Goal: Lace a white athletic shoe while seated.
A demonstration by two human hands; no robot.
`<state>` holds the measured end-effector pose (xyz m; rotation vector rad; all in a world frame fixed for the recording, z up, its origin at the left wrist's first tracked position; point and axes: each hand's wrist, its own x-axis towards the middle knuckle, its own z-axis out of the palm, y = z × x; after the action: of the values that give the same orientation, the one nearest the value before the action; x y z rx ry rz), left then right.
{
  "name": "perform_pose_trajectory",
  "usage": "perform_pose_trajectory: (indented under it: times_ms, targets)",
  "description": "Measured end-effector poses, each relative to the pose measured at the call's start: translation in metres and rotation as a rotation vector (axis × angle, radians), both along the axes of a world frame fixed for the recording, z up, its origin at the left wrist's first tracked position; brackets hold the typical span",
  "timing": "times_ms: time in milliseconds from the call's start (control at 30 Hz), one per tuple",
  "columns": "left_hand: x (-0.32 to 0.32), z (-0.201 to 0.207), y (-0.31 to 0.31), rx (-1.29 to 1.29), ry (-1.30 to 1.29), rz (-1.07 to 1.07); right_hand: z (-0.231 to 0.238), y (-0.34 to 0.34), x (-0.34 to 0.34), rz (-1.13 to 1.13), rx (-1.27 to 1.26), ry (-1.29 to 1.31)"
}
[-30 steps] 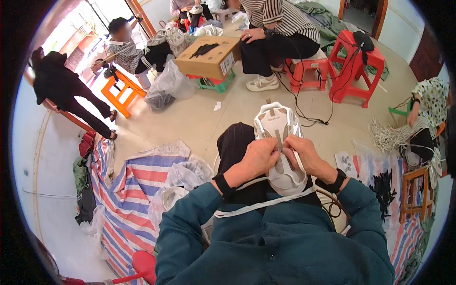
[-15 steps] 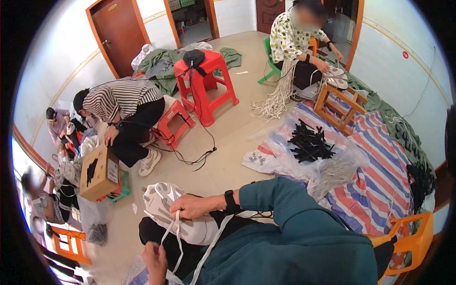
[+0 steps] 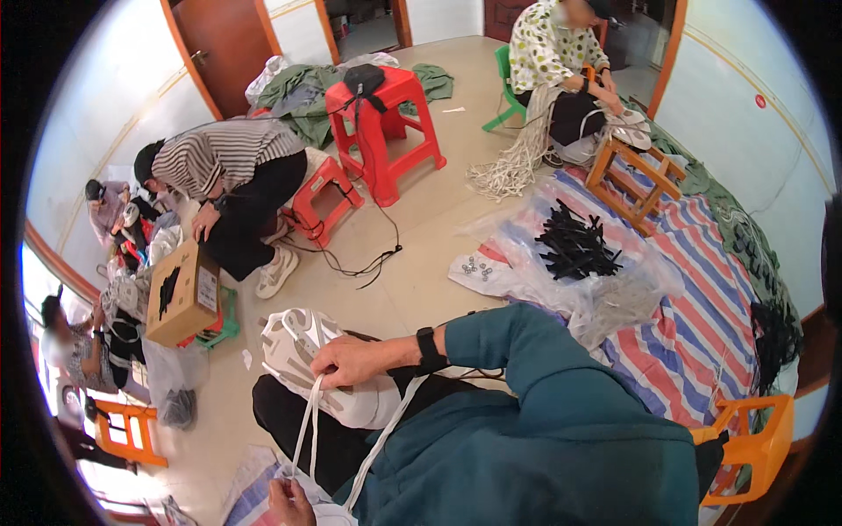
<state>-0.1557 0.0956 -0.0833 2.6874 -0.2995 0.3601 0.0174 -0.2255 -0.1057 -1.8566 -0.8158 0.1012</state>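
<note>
A white and beige sneaker [image 3: 361, 405] rests on my lap, its toe pointing away to the upper left. My right hand [image 3: 346, 359] lies on the sneaker's opening, fingers closed around the white shoelace where it leaves the shoe. From there the shoelace [image 3: 307, 431] stretches down, nearly straight, to my left hand [image 3: 289, 503] at the lower edge. The left fingers are pinched together on its lower part. Another pale lace strand [image 3: 382, 451] hangs over my lap, beside the green sleeve.
Black strips [image 3: 574, 241] lie on plastic over a striped sheet [image 3: 649, 351] to the right. A red stool [image 3: 386, 131] stands ahead, and a cardboard box [image 3: 184, 298] to the left. An orange chair [image 3: 754, 447] is at the lower right. Co-workers sit around the room.
My left hand has moved down toward the lower edge, drawing the shoelace straighter. The right hand stays on the sneaker, and the whole view has shifted slightly.
</note>
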Motion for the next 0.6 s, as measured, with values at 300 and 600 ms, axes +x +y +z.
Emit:
perform_pose_trajectory:
  times_ms: [300, 600]
  targets:
    - [-0.015, -0.035, 0.029, -0.128, 0.017, 0.186, -0.008, -0.014, 0.007, 0.055, -0.001, -0.116]
    - [-0.107, -0.07, 0.04, -0.286, 0.127, 0.582, 0.013, -0.01, 0.006, 0.042, -0.166, 0.171]
